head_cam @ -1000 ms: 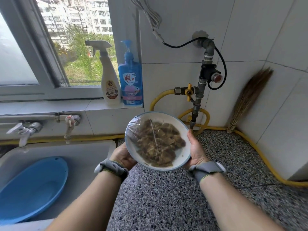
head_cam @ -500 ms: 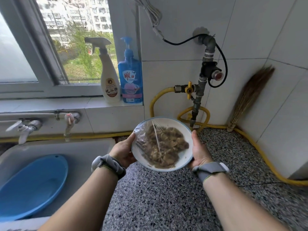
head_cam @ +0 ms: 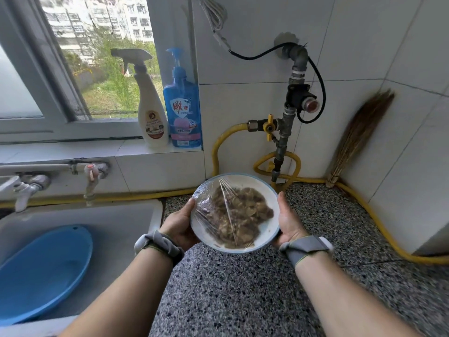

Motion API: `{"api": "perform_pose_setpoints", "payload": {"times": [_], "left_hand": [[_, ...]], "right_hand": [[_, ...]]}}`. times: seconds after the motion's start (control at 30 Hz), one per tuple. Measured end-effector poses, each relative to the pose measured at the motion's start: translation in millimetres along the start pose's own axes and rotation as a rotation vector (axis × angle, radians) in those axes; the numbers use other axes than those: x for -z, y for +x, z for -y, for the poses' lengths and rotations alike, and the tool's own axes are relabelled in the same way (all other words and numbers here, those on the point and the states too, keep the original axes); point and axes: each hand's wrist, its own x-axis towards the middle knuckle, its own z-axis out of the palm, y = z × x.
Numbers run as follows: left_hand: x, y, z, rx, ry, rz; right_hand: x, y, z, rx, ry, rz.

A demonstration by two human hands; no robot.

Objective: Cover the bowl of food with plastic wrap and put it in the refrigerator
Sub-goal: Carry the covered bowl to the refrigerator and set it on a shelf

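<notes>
Both hands, left hand (head_cam: 181,223) and right hand (head_cam: 289,223), hold the bowl (head_cam: 269,229) by its sides; plastic wrap (head_cam: 226,207) looks thin and slippery; the bowl could break, so hold under the rim.

Both hands, left (head_cam: 178,224) & right (head_cam: 289,222), hold wrap-covered bowl (head_cam: 234,212) above speckled counter (head_cam: 243,288)

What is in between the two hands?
The bowl of brown food, covered with plastic wrap, sits between the left hand and right hand, as the head view shows.
</notes>
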Motion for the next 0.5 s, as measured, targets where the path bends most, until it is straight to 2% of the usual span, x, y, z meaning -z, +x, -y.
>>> {"api": "perform_pose_setpoints", "payload": {"times": [0.17, 0.27, 0.37, 0.43, 0.5], "left_hand": [[-5, 0, 7, -0.015, -0.029, 0.036], [-9, -4, 9, 0.01, -0.04, 0.117], [-19, -14, 13, -0.021, 0.037, 0.17], [-28, -23, 19, -0.067, 0.138, 0.075], [-32, -25, 24, -0.138, 0.28, -0.158]], "right_hand": [[7, -7, 0, 0.01, 0.008, 0.017], [14, -10, 0, 0.024, -0.014, 0.016], [20, -17, 1, 0.035, -0.043, 0.033], [24, -22, 1, 0.033, -0.042, 0.043], [26, -28, 0, 0.046, -0.046, 0.064]]}}
